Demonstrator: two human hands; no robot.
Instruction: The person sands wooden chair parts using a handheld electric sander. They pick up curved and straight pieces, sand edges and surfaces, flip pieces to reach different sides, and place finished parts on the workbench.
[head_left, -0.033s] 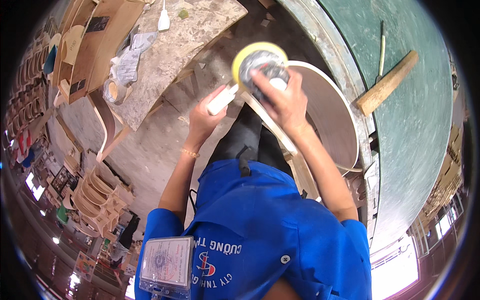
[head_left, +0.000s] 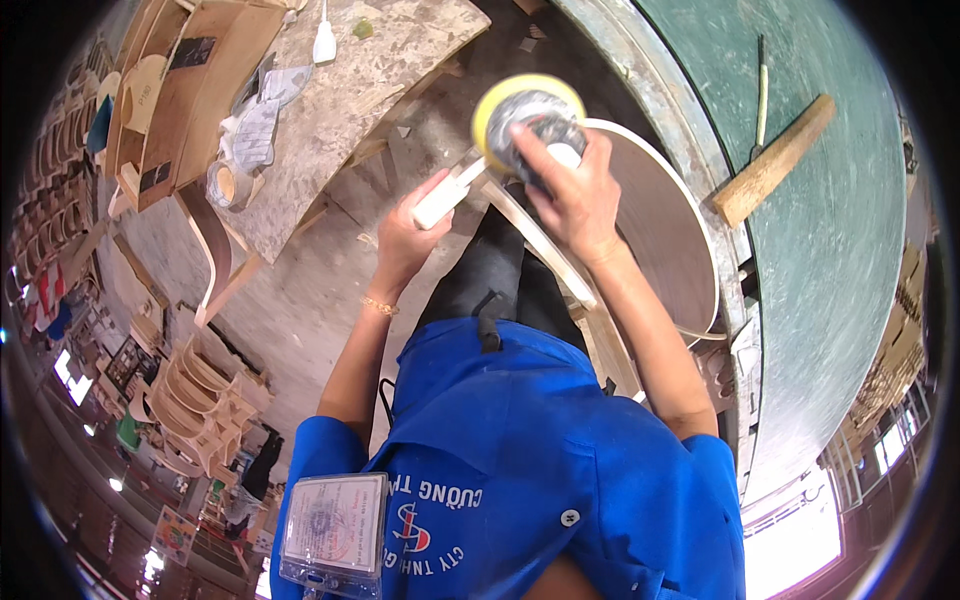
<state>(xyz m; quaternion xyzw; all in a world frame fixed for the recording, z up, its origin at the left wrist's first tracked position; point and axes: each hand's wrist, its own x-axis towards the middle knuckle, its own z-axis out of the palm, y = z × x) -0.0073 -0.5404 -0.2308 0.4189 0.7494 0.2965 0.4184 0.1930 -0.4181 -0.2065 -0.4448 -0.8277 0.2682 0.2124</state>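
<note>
A round orbital sander (head_left: 528, 118) with a yellow pad is clasped from above in the right hand (head_left: 570, 195); the left hand (head_left: 408, 235) is closed on a pale wooden chair part (head_left: 455, 190), pressed against the pad beside a curved plywood panel (head_left: 650, 220). Nothing appears changed.

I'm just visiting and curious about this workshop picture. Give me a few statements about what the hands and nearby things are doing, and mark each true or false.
1. The right hand rests on top of a round sander with a yellow pad. True.
2. The left hand is empty. False: it grips a pale wooden piece that reaches toward the sander.
3. A roll of tape lies on the rough bench at the left. True.
4. The wooden mallet is in the right hand. False: it lies apart on the green surface at the right.
5. The person wears a red shirt. False: the shirt is blue.
</note>
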